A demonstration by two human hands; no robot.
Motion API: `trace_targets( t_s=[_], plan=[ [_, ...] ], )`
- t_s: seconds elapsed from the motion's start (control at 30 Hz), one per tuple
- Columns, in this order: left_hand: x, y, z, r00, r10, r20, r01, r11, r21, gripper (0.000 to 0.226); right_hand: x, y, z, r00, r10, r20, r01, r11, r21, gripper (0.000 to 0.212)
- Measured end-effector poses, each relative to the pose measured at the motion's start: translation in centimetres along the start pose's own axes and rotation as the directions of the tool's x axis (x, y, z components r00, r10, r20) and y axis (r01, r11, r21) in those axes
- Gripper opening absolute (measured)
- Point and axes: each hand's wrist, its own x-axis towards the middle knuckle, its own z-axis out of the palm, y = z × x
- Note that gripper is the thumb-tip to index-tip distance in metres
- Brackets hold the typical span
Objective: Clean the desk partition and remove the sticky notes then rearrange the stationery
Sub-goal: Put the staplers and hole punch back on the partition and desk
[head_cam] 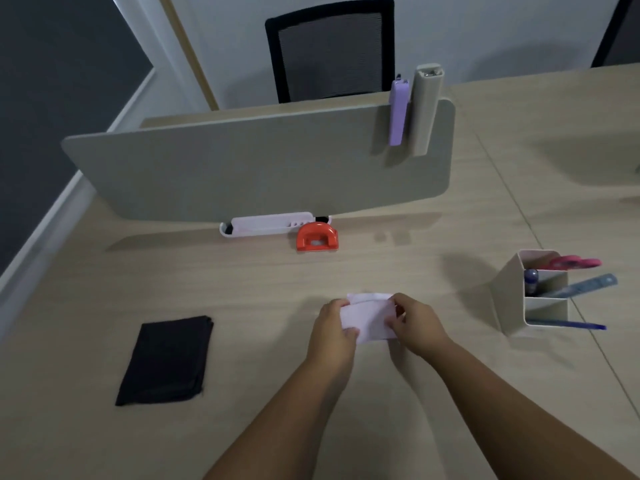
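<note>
Pale wooden desk [242, 299] carries everything. Sticky notes [369, 320], a small pale stack with no readable writing, lie at centre, long side across; left hand [334, 323] and right hand [415, 322] pinch their edges. One black cloth [166, 360] lies left, one grey partition [259, 168] stands behind, one organizer [533, 292] right.

I cannot read the pale sticky notes [369, 320]: both hands cover their side edges, and any writing is too blurred to make out. The white tray [266, 225] has its base tucked under the partition [242, 168]. The organizer [531, 296] hides the lower ends of its scissors [576, 262], ruler [585, 287] and pen [568, 324]. The chair [330, 50] shows only its backrest. The table [346, 268] is cut off right and below.
</note>
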Motion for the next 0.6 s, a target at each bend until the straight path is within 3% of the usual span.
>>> trace_targets(
  t_s=[0.1, 0.3, 0.37, 0.5, 0.6],
  plan=[
    [0.3, -0.5, -0.1, 0.998, 0.002, 0.055, -0.005, 0.999, 0.054, 0.057, 0.0, -0.3, 1.1, 0.996, 0.082, 0.029, -0.082, 0.997, -0.008, 0.017],
    [1.5, -1.2, -0.8, 1.000, 0.000, 0.006, 0.001, 0.986, -0.170, 0.057, 0.7, 0.5, 1.8, 0.991, 0.095, -0.092, -0.104, 0.989, -0.104, 0.018],
    [2.6, -1.1, -1.3, 0.996, 0.037, 0.081, -0.029, 0.995, -0.092, 0.065, 1.2, 0.9, 1.7, 0.996, 0.066, -0.061, -0.078, 0.974, -0.212, 0.028],
    [4.8, -1.1, -2.0, 0.914, 0.038, 0.404, -0.134, 0.968, 0.213, 0.101, 1.8, 0.3, 1.4, 0.990, 0.043, 0.135, 0.016, 0.914, -0.405, 0.029],
    [5.8, -0.5, -2.3, 0.907, 0.038, 0.420, -0.192, 0.924, 0.330, 0.098, 2.1, -0.5, 0.9, 0.978, 0.051, 0.202, 0.037, 0.913, -0.407, 0.023]
  ],
)
